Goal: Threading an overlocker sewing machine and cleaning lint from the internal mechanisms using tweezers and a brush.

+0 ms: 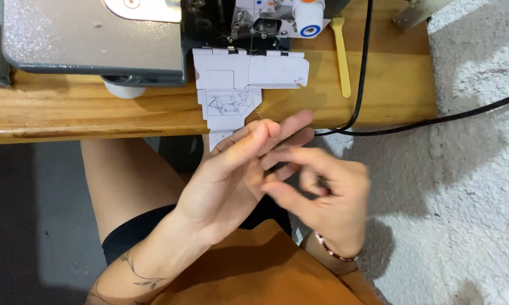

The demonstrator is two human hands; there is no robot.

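In front of the wooden table, over the person's lap, the left hand is spread flat with fingers straight, and a fine thread runs down from the serger machine across its opened white front cover to those fingertips. The right hand is blurred, its thumb and forefinger curled together beside the left palm; whether it pinches the thread I cannot tell. The thread looks pale, hair-thin and almost lost against the cover. I judge it weightless, limp and easy to snap or let slip, best pinched near its free end between fingertip pads. A yellow tweezer-like tool and a black cable lie on the table.
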